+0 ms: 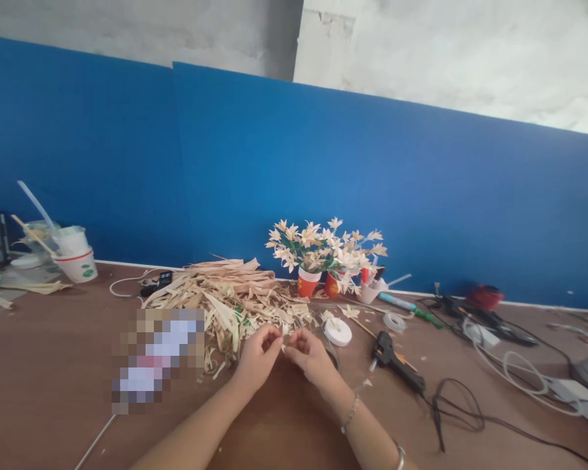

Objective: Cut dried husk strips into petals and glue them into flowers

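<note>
My left hand (259,356) and my right hand (314,360) meet over the middle of the table, thumbs and fingers pinched together. Between the fingertips there may be a tiny pale bit, too small to name. Just behind my hands spreads a pile of dried husk strips (240,287), pale and curled. Close to my right hand lies a roll of white tape (338,331). A black glue gun (396,362) rests on the table farther right. Beyond the pile, pale handmade flowers (313,245) on green stems stand in an orange paper cup (308,283).
At the left is a white tub (78,264) with sticks in it. A blurred-out phone-like object (159,359) lies left of my hands. Clear tape (394,321), black cables (460,405) and a white power strip (583,398) lie right. A blue partition (372,176) rises behind.
</note>
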A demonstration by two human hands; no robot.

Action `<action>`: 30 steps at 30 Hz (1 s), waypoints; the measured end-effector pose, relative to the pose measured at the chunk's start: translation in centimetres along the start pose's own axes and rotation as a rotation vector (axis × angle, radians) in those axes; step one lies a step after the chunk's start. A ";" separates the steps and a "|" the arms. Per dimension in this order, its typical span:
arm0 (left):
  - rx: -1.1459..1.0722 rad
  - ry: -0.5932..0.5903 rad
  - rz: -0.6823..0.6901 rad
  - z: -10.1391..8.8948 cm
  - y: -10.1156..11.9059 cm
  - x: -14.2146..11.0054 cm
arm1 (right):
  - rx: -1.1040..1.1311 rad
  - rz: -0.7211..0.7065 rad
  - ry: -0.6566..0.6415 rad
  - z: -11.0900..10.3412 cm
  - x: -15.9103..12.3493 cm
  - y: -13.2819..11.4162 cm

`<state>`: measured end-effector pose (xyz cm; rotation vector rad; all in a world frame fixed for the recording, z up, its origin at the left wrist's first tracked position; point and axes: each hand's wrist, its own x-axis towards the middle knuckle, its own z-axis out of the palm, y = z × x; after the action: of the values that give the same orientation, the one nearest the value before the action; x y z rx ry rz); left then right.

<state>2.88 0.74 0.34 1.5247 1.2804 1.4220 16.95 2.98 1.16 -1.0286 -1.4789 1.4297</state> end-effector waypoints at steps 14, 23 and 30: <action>-0.047 -0.056 0.078 -0.1 1.6 -0.7 | 0.539 0.334 -0.244 0.1 -1.2 -1.6; 0.141 0.032 0.105 -0.1 1.0 -0.5 | 0.040 0.116 -0.022 0.9 -0.6 -0.6; 0.300 0.074 0.231 0.4 0.7 -0.9 | -0.142 0.067 0.143 1.4 -0.2 0.1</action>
<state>3.54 -0.29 0.69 1.8864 1.4509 1.4907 15.69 2.28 1.04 -1.2522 -1.4702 1.2831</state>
